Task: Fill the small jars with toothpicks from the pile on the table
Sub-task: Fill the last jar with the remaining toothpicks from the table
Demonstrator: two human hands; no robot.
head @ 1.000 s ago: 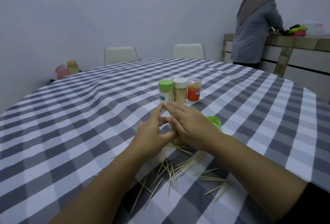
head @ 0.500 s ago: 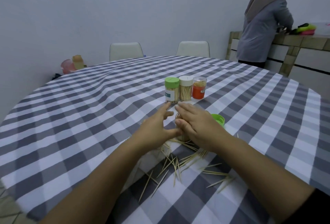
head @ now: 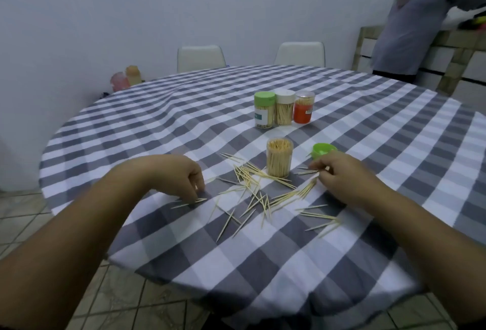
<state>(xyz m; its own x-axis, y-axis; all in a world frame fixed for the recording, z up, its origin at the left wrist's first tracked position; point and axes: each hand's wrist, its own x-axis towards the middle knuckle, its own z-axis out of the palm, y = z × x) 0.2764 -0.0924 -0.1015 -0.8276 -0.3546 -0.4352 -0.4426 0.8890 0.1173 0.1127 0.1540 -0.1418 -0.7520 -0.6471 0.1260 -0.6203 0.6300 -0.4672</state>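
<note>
On the round table (head: pixel 184 124), covered with a grey-and-white checked cloth, an uncapped clear jar (head: pixel 279 157) is stood upright, packed with toothpicks to its rim. Its green lid (head: pixel 323 150) is laid on the cloth just to the right of it, partly hidden by the right hand. A loose pile of toothpicks (head: pixel 259 193) is scattered in front of the jar, with outlying sticks spread to both sides.

The left hand (head: pixel 175 175) is lowered at the left edge of the scatter, its fingers curled downward and their tips brought together on a few toothpicks (head: pixel 189 203) lying on the cloth. The right hand (head: pixel 342 175) is placed to the right of the jar, fingers curled, with several toothpicks (head: pixel 306 171) pinched between thumb and fingertips.

Farther back, three capped jars are set in a touching row: a green-lidded jar (head: pixel 264 110), a white-lidded jar (head: pixel 284 107) and an orange-labelled jar (head: pixel 303 106), all holding toothpicks.

Two white chairs (head: pixel 201 57) are drawn up behind the table. A second person (head: pixel 418 24) is seen standing at a counter at the upper right.
</note>
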